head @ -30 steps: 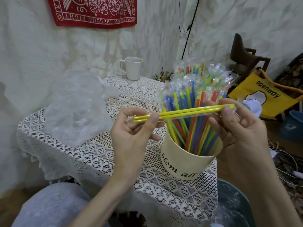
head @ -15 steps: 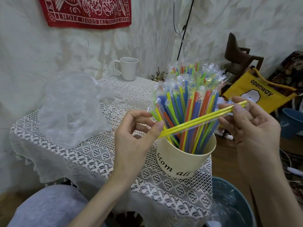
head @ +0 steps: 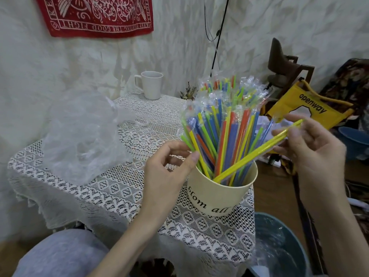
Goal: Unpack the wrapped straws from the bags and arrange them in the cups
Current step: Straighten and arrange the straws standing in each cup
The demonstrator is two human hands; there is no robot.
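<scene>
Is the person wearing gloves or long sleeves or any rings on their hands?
No gloves and no rings that show. The left hand and the right hand are bare, and so are both forearms as far as the picture reaches, so no sleeves show. No watch or bracelet is in view. The fingernails look short and plain.

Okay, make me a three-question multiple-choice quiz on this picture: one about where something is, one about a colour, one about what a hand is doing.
1. Where is the white mug?
A. at the table's far edge
B. in the blue bin
C. on the person's lap

2. What colour are the straws in the right hand?
A. red
B. yellow
C. blue

3. What is the left hand doing?
A. gripping the mug
B. holding a bag
C. open, holding nothing

Answers: 1 A, it stands by the wall, behind the cream cup. 2 B, they are bright yellow. 3 C, its fingers are spread beside the cup.
</scene>
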